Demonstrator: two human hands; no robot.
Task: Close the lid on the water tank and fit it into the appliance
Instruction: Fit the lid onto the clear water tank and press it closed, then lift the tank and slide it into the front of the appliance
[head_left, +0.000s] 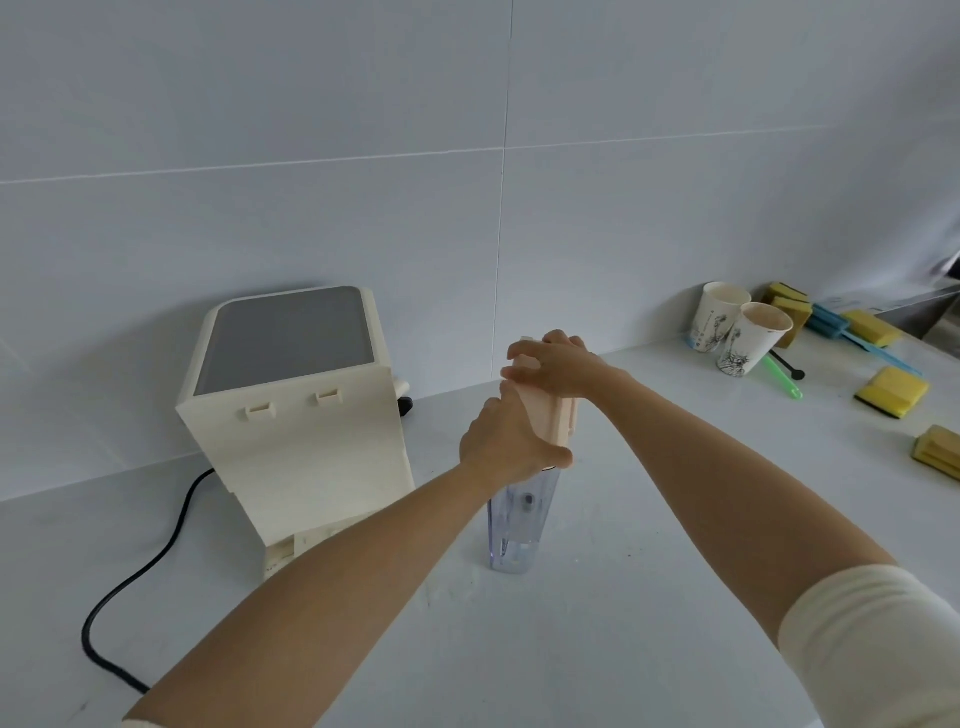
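Note:
A tall clear water tank (519, 525) stands upright on the white counter, with a cream lid (545, 415) lying along its top. My left hand (506, 441) grips the near end of the lid, thumb wrapped round its right side. At the far end of the lid my right hand (558, 361) rests on top with fingers spread over the edge. The cream appliance (301, 421) with a grey top panel stands to the left of the tank, its back face turned toward me, apart from the tank.
A black power cord (135, 577) runs from the appliance over the counter at the left. Two paper cups (737, 338), several yellow sponges (891, 389), a blue brush and a green stick lie at the right along the wall.

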